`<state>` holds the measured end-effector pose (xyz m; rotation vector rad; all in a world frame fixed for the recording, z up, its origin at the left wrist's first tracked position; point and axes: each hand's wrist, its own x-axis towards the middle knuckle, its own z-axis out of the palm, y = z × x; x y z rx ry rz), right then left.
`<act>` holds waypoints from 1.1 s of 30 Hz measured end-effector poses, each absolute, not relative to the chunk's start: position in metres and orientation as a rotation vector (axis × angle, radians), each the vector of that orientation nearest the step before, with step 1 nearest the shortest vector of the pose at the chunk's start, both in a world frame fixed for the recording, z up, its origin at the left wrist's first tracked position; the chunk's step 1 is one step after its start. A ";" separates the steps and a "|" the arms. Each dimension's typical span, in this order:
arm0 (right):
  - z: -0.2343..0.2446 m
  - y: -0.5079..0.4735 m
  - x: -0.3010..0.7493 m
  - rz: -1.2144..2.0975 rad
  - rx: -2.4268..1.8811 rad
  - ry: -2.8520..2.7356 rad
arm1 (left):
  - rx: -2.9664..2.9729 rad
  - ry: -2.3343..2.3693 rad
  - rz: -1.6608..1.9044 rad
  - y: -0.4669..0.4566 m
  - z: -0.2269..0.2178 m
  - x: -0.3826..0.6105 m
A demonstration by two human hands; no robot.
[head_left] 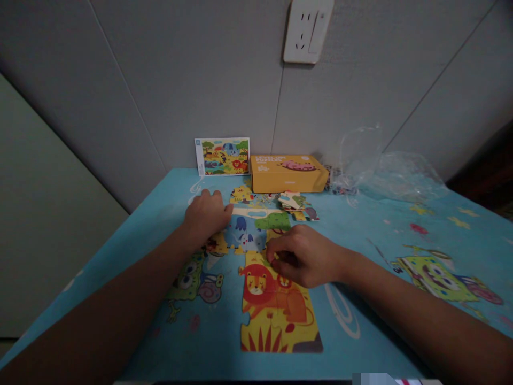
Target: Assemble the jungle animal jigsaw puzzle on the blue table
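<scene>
A partly joined animal jigsaw (pixel 276 313) lies on the blue cartoon tablecloth (pixel 380 235); its near part shows a lion on yellow, its far part an elephant on blue. My left hand (pixel 205 216) rests on the puzzle's far left pieces, fingers curled down flat on them. My right hand (pixel 302 255) sits at the puzzle's middle with fingers curled in a pinch on the top edge of the yellow lion pieces; what the fingertips grip is hidden. A small heap of loose pieces (pixel 298 206) lies just beyond.
A yellow puzzle box (pixel 286 174) stands by the wall, a reference picture card (pixel 223 156) leaning beside it. Crumpled clear plastic bags (pixel 385 171) lie at the far right. A wall socket (pixel 306 29) is above. The table's left edge drops off.
</scene>
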<state>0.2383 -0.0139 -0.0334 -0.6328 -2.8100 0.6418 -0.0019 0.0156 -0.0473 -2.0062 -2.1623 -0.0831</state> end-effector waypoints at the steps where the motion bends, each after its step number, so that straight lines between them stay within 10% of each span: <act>1: -0.033 -0.014 0.239 0.650 -0.641 -2.812 | -2.020 -2.168 -0.091 0.016 -0.047 -0.002; 33: -0.033 -0.022 0.232 0.623 -0.578 -2.795 | -1.997 -2.145 -0.332 0.010 -0.038 0.012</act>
